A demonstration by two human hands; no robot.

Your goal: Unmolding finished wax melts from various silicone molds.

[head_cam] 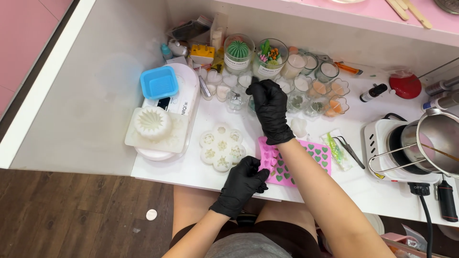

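The pink silicone mould with heart-shaped cavities (313, 157), several of them filled with green wax, lies on the white worktop (95, 110) near the front edge, at about five o'clock from the centre of the view. Its left edge is gripped by the left hand in a black glove (244, 184), fingers curled closed over the rim, so that the mould is held steady against the surface. The right hand in a black glove (270, 112) is raised at twelve o'clock from the mould, with the fingertips pinched together as if on something very small; whether anything is actually held there cannot be told, since the pinch is dark and blurred. Just beyond that hand a cluster of small clear glass cups (313, 98), some with white, some with orange and some with greenish contents, is ranged, and a white flower-shaped silicone mould (221, 147) rests at nine o'clock from the pink one. A pair of dark tweezers (349, 149) lies at three o'clock. For work of this kind to be done well, the mould is best kept flat and pinned firmly by the left hand, while small pieces are handled gently so that soft wax is not dented or torn.
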